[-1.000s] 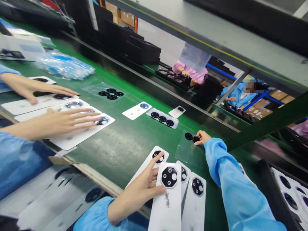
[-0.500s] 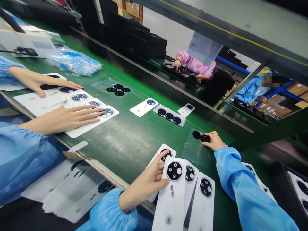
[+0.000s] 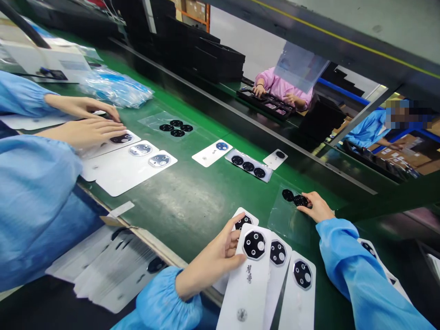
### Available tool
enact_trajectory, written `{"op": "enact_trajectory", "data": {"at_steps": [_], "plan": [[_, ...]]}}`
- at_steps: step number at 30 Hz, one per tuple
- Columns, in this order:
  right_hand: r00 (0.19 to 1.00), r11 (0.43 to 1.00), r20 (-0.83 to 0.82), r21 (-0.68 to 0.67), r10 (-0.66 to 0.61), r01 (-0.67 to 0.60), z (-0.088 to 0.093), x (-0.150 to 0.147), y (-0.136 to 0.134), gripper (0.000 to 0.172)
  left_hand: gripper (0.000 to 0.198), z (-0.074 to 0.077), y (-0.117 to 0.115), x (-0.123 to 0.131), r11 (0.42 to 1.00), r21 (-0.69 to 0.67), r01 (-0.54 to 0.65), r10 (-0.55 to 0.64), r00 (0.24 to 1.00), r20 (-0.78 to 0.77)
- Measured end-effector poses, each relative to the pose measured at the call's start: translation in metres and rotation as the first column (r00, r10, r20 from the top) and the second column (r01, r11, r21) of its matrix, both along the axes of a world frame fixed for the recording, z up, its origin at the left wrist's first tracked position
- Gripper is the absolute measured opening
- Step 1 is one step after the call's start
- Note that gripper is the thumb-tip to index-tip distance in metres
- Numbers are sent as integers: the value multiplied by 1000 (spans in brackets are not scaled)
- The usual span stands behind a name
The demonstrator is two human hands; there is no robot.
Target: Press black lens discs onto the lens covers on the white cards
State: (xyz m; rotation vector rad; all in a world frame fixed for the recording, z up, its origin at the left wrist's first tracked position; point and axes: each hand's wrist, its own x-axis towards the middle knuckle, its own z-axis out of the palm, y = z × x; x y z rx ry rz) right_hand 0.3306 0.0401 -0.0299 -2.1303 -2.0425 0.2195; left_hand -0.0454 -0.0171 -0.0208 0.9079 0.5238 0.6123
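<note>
My left hand [image 3: 211, 254] is closed on a white phone back panel [image 3: 249, 279], thumb on its front face and fingers behind. The panel carries a black octagonal camera piece and dark lettering. More such panels [image 3: 304, 300] fan out to its right, and one [image 3: 246, 219] shows beyond my fingers. Over the green bench, my right hand [image 3: 318, 207] pinches the edge of a black camera decoration disc [image 3: 300, 200]. That disc lies on a clear plastic sheet [image 3: 283, 222], touching a second black disc [image 3: 288, 195].
A co-worker's two hands [image 3: 77, 133] rest over white panels [image 3: 127, 172] at left. Several black discs lie on another clear sheet [image 3: 151, 120]. A strip with three discs [image 3: 233, 169] sits between two panels [image 3: 208, 156]. Stacked panels [image 3: 103, 270] stand below the bench edge.
The view has shifted slightly, moving the bench rightward in the picture. The co-worker's nearer hand has drawn back left, uncovering two panels' silvery camera areas. My hands keep their holds.
</note>
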Motion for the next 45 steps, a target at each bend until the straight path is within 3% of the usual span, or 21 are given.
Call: {"op": "enact_trajectory", "data": {"at_steps": [7, 15, 24, 34, 41, 45], "plan": [[999, 999, 29, -8, -33, 33, 3, -1, -1, 40, 88, 2, 6, -2, 998, -36, -43, 42, 999, -15], [996, 999, 74, 12, -40, 40, 11, -15, -5, 34, 85, 5, 31, -13, 965, 64, -254, 258, 965, -56], [992, 994, 109, -75, -68, 77, 18, -15, -3, 34, 87, 6, 53, -18, 968, 12, -250, 250, 968, -33], [975, 956, 151, -223, -160, 192, 34, -26, 2, 32, 84, 3, 56, -20, 973, -39, -227, 226, 974, -25], [978, 974, 51, -91, -202, 206, 37, -35, -4, 35, 85, 6, 56, -19, 973, -41, -227, 227, 974, -19], [973, 963, 21, -144, -228, 228, 45, -29, -6, 40, 87, 6, 56, -19, 975, -35, -221, 220, 975, -13]]}}
